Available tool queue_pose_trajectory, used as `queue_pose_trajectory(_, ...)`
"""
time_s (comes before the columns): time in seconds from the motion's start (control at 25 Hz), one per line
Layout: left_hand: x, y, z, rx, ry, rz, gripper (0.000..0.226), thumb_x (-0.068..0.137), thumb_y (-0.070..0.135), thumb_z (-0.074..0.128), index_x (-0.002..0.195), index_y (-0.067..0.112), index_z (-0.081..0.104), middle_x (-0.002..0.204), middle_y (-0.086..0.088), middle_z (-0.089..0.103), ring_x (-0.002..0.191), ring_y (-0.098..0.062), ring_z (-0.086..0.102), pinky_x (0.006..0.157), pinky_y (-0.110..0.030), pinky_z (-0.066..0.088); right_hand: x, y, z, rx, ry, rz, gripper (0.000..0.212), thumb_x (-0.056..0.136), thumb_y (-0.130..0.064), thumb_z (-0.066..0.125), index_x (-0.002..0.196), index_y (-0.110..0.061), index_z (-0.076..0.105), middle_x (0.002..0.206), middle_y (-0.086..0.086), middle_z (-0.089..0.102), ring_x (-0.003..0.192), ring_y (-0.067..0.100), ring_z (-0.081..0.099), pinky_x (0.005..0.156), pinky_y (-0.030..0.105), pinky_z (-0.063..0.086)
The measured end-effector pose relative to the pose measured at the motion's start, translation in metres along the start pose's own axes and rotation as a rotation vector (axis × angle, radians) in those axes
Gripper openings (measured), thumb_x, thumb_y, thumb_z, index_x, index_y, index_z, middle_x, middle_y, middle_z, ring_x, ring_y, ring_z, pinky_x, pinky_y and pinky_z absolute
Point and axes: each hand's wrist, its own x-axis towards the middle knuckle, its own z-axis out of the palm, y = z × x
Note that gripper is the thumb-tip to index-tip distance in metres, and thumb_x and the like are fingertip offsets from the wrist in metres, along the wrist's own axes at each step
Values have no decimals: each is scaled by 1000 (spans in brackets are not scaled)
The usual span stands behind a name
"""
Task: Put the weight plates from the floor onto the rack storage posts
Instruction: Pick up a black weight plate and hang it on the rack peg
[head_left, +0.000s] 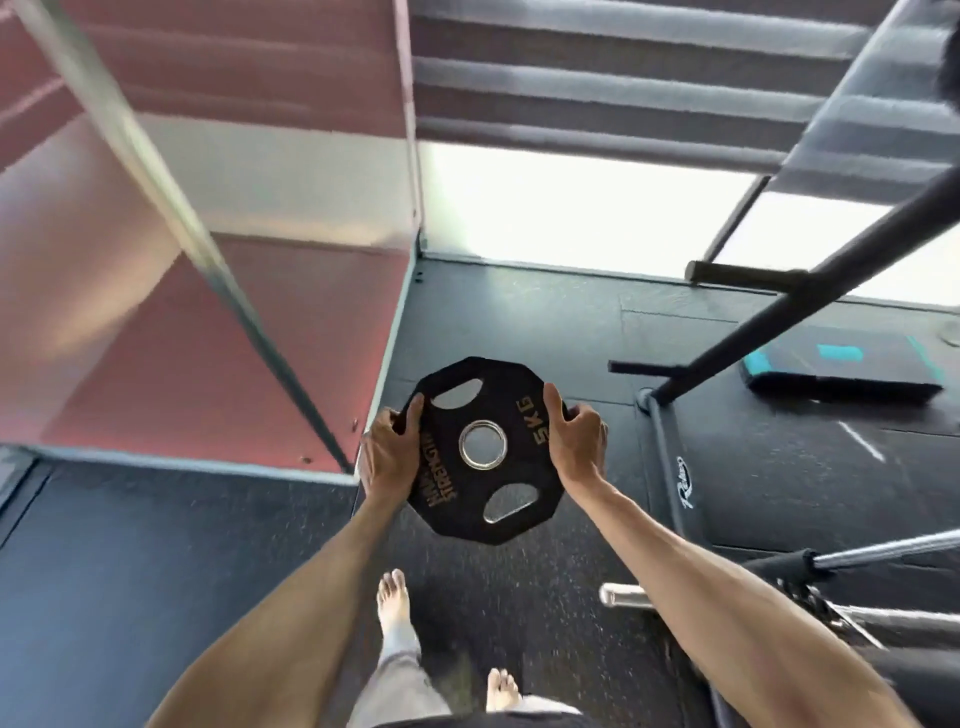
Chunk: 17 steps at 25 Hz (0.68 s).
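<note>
A black weight plate (498, 415) marked 5 KG, with a metal-ringed centre hole and oval grip slots, hangs flat above the floor in front of me. My left hand (387, 457) grips its left edge, thumb on top. My right hand (576, 441) grips its right edge the same way. The black rack upright (810, 306) slants up at the right, with a short black storage post (743, 273) sticking out to its left and a second post (641, 368) lower down. Both posts are bare.
A mirrored wall (182, 291) with a metal frame fills the left. A black and teal step platform (841, 366) lies on the dark rubber floor behind the rack. A chrome bar end (623, 595) juts in at the lower right. My bare feet (392, 597) stand below the plate.
</note>
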Motion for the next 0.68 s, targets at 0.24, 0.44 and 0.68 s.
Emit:
queue_pose_trajectory(0.24, 118, 134, 19, -80, -70, 290, 53, 94, 61, 48, 75, 12, 49, 64, 0, 53, 57, -18, 49, 57, -29, 34, 80, -89, -11, 189, 317, 49, 65, 86, -74, 51, 62, -14, 48, 54, -2, 54, 50, 16, 53, 54, 32, 43)
queue_pose_trajectory(0.44, 184, 256, 66, -205, -174, 552, 54, 96, 60, 49, 74, 10, 54, 63, 7, 52, 63, -15, 51, 64, -29, 35, 158, -143, -53, 309, 627, 58, 59, 88, -66, 56, 58, -16, 46, 55, -5, 53, 53, 13, 50, 61, 31, 42)
queue_pose_trajectory(0.68, 221, 419, 135, -415, -365, 717, 51, 93, 60, 53, 67, 16, 51, 61, 7, 52, 56, -4, 48, 57, -22, 35, 260, -201, -138, 382, 941, -38, 63, 86, -65, 59, 59, -10, 49, 54, -3, 52, 52, 11, 46, 60, 29, 43)
